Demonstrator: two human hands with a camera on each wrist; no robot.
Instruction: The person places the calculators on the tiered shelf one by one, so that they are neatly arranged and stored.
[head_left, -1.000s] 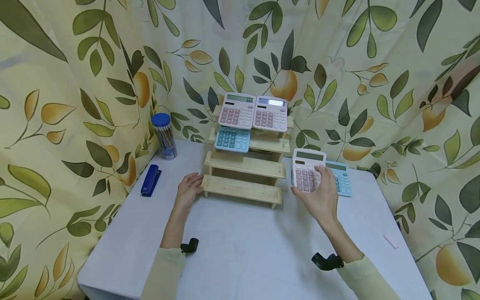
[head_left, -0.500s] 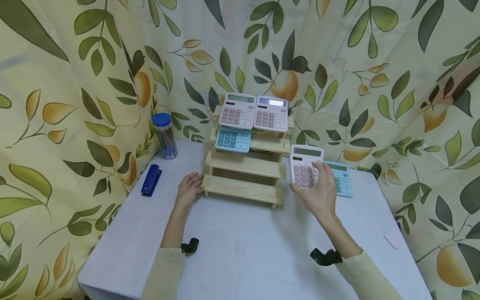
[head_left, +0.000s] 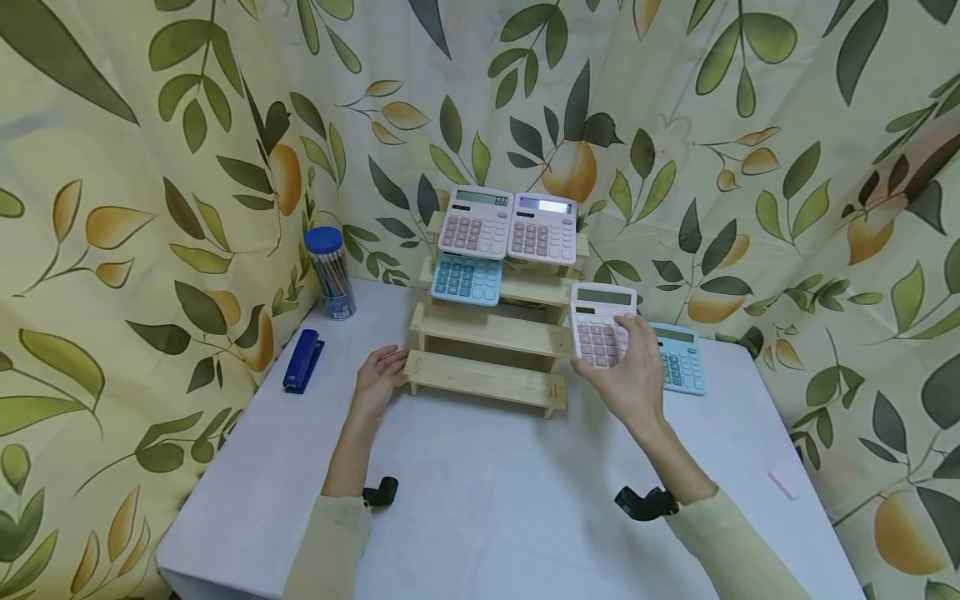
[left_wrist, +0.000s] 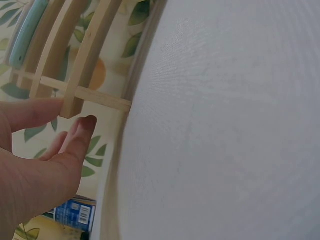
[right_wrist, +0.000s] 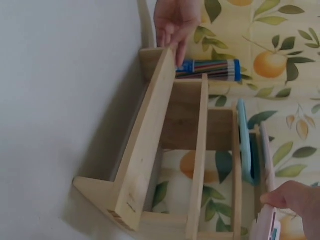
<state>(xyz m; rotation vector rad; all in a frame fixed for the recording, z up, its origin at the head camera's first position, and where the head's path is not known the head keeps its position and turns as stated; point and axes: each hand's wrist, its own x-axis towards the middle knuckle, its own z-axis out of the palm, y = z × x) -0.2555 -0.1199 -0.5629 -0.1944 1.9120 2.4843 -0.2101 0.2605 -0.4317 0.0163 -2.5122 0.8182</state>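
1. The pink calculator is up off the white table, held tilted just to the right of the stepped wooden rack and level with its middle tiers. My guess is the corner nearest the rack could knock the end of a shelf if it swings in too low, since the gap there looks slim.

2. A knock like that might jostle what already sits on the rack: two pink calculators side by side on the top tier and a blue calculator on the tier below, all leaning back. They look lightly propped, so a shaken rack could tip one forward.

3. The right hand grasps the calculator by its near right part, fingers curled over the key face and the thumb apparently underneath. Only one side is held, so I'd judge it could pivot or slip.

4. The left hand lies relaxed with straight fingers against the left end of the lowest shelf, holding nothing. The left wrist view shows the fingertips at the shelf's end.

5. A second blue calculator lies flat on the table just behind the right hand, far right, close to the sleeve's path.
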